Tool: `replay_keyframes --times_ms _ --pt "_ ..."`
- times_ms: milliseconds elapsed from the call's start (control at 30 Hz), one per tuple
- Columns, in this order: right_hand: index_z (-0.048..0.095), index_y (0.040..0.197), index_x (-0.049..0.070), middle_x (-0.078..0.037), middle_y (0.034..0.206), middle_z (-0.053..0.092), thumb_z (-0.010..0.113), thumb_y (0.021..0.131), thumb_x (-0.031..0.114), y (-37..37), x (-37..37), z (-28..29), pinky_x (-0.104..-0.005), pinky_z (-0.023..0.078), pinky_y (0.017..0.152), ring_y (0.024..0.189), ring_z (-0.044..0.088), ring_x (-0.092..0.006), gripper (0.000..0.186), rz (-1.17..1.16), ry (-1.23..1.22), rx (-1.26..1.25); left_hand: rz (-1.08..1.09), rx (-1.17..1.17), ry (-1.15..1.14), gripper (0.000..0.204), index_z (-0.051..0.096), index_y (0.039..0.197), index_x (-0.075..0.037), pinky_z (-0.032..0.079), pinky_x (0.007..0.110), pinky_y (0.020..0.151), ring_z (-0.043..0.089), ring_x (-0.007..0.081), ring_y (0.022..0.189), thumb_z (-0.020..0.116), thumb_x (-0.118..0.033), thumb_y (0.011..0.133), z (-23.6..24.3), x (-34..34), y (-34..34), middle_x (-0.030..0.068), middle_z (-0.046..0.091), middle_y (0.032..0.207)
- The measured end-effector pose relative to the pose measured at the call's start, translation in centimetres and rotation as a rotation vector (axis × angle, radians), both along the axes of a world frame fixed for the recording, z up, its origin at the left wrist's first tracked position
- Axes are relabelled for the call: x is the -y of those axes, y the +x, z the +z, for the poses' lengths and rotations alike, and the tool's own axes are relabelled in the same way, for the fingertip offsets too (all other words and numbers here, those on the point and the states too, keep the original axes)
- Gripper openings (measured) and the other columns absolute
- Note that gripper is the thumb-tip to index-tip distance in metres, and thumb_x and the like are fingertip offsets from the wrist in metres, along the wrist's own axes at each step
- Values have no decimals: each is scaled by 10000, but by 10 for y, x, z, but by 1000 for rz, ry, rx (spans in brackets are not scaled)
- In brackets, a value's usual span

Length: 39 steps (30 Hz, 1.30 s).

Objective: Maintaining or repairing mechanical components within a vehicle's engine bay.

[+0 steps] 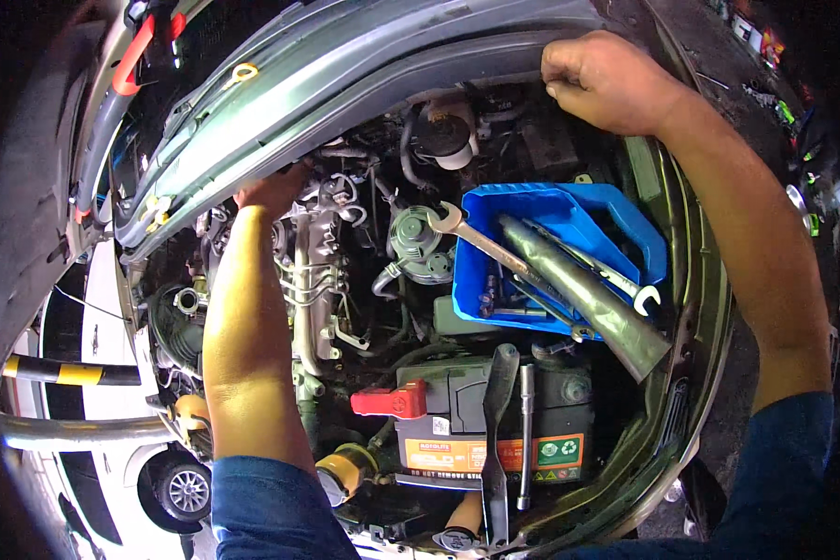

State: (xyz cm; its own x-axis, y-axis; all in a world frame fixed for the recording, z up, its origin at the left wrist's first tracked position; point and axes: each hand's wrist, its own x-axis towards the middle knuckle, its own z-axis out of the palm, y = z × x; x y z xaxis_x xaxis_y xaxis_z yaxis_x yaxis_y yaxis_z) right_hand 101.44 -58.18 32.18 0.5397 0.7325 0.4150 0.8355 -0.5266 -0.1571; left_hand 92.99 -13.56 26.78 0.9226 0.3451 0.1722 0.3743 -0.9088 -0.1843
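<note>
Here, the engine (323,245) lies beside the left hand (273,193), grip hidden; right hand (609,84) curled.

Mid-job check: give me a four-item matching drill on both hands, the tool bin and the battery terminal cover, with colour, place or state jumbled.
Things:
1. Left hand
2. Right hand
3. Tool bin
4. Battery terminal cover

Matches:
A. red
B. partly hidden, beside metal engine pipes
C. blue, with wrenches lying across it
D. fingers curled, upper right of the view

Pairs: 1-B, 2-D, 3-C, 4-A
</note>
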Motion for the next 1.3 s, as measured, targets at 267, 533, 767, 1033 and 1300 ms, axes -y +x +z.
replay_keyframes --times_ms 267,533,767,1033,1300 --pt "630 875 35 -164 790 646 656 816 126 0 0 -1 -413 500 672 759 639 -333 111 -30 -14 22 -1 -133 68 855 410 1462 -205 257 505 1141 314 377 1408 483 -761 816 -1 -2 7 164 339 1533" --pt "631 885 40 -164 781 645 655 821 129 -1 -1 0 -415 498 667 741 638 -323 112 -20 -11 48 -7 -72 -65 884 407 1463 -181 267 488 1141 322 387 1401 512 -756 800 -2 -11 5 181 348 1522" --pt "631 871 41 -166 758 635 658 811 127 -3 -1 2 -418 496 662 733 633 -337 109 -34 -9 20 43 -35 92 887 402 1465 -190 264 496 1137 309 372 1411 508 -763 796 -6 -5 8 170 342 1529" --pt "627 858 34 -171 766 636 661 804 134 -1 0 1 -427 496 663 741 631 -350 119 -28 7 -2 12 -77 -51 833 407 1465 -209 231 507 1147 301 371 1413 493 -734 823 2 -2 4 167 319 1542" --pt "612 840 31 -174 758 626 660 807 125 -1 -2 3 -425 487 645 726 618 -359 111 11 -6 19 7 -69 36 932 393 1470 -167 248 499 1142 314 378 1408 492 -791 785 1 1 3 193 342 1523"
